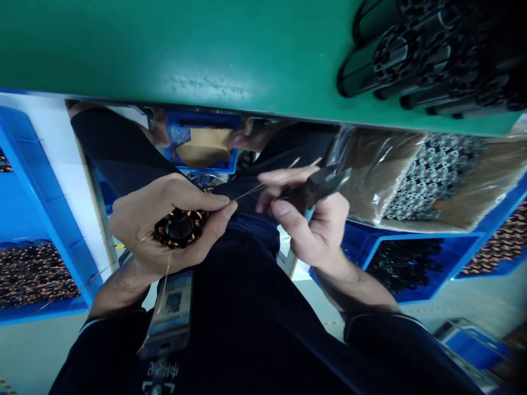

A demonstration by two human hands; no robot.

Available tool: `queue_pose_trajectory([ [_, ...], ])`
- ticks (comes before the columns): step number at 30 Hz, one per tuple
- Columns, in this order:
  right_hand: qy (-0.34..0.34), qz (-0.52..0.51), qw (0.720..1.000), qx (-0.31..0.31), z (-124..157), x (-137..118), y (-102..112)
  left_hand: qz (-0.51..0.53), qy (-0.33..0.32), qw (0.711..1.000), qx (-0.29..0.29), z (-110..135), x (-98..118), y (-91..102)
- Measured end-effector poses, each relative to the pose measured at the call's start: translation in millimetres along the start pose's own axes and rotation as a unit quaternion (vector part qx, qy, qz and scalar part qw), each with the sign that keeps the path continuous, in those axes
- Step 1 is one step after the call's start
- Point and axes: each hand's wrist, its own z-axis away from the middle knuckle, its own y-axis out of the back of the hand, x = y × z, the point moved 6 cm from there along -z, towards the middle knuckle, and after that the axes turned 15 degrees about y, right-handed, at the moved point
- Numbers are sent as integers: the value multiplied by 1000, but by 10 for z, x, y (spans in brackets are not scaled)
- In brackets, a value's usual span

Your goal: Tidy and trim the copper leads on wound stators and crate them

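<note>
My left hand (164,219) is wrapped round a copper-wound motor stator (180,227), its round opening facing up. Between that hand's thumb and forefinger tips, copper wires (247,193) are pinched and run toward the right. My right hand (315,225) grips cutting pliers (317,189), whose jaws point up and to the right; blur hides whether the jaws are apart. The wire ends pass by the fingers of this hand. A loose copper wire (167,280) hangs from the stator in front of a badge (173,307) on my chest.
A green table (185,49) spans the top, with black slotted cylinders (374,60) at its right. Blue bins stand on both sides: wound stators (33,274) left, black parts (405,263) right. A plastic-lined box holds metal rings (432,170). Cardboard (206,147) lies in a bin below.
</note>
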Motion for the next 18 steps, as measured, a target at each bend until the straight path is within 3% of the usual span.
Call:
queue_pose_trajectory([
  [3,-10,71,995,-73,37,-40,80,-24,-50,996,69,33,92,60],
  [7,-18,89,986,-137,27,-44,65,-48,-47,997,33,19,135,-8],
  [18,-12,89,989,-116,-49,-93,68,-40,-46,998,12,40,142,-29],
])
